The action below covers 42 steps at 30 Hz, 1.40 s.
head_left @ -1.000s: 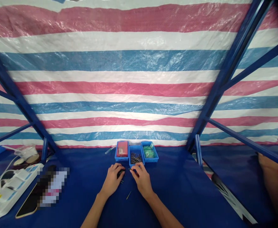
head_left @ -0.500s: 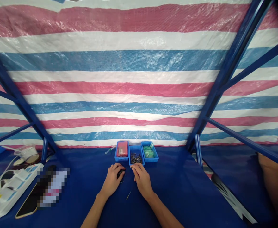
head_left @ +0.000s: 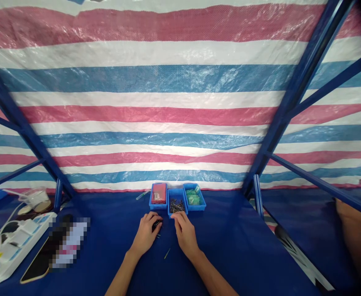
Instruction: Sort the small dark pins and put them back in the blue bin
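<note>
My left hand (head_left: 146, 232) rests on the blue table, its fingers curled around small dark pieces (head_left: 156, 225) whose kind is too small to tell. A few thin pieces (head_left: 158, 236) lie beside its thumb. My right hand (head_left: 185, 235) is at the front edge of the middle blue box (head_left: 169, 205), thumb and fingers pinched together; what they hold, if anything, is hidden. Inside that box are many thin dark metal pieces (head_left: 177, 205). On the table between my forearms lies one slim pin-like piece (head_left: 167, 253).
A blue box with red packets (head_left: 159, 193) stands left of the middle one, another with green packets (head_left: 194, 197) right. A clear tube (head_left: 142, 195) lies behind. Far left are a power strip (head_left: 20, 246) and phone (head_left: 37, 261). Another person's arm (head_left: 351, 230) shows far right.
My right hand has shifted slightly right, its fingertips still near the middle box's front edge. My left hand stays in place.
</note>
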Available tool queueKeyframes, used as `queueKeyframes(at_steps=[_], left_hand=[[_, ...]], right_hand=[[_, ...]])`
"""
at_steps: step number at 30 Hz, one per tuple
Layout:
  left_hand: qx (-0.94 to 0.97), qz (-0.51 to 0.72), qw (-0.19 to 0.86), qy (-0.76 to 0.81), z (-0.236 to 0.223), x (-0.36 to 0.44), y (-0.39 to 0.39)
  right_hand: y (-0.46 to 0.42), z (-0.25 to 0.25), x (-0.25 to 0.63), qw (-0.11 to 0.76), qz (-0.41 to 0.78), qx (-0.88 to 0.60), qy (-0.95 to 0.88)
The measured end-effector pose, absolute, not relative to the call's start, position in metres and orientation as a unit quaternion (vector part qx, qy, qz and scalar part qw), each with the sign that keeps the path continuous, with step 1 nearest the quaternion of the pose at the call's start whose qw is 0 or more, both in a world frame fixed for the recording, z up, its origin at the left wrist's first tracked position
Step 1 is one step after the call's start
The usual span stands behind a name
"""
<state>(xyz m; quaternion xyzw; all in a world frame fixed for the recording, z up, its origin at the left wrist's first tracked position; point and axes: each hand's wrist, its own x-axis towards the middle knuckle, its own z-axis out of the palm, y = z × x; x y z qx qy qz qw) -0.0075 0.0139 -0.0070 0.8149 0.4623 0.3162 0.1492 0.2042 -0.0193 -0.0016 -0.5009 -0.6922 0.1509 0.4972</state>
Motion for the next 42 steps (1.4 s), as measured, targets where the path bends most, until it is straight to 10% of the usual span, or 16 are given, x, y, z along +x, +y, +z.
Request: queueKeyframes(at_steps=[42], left_hand=[[0.815, 0.314, 0.15, 0.464, -0.009, -0.007, 0.015]], right_hand=[[-0.02, -0.001, 0.203, 0.502, 0.134, -0.547, -0.657]])
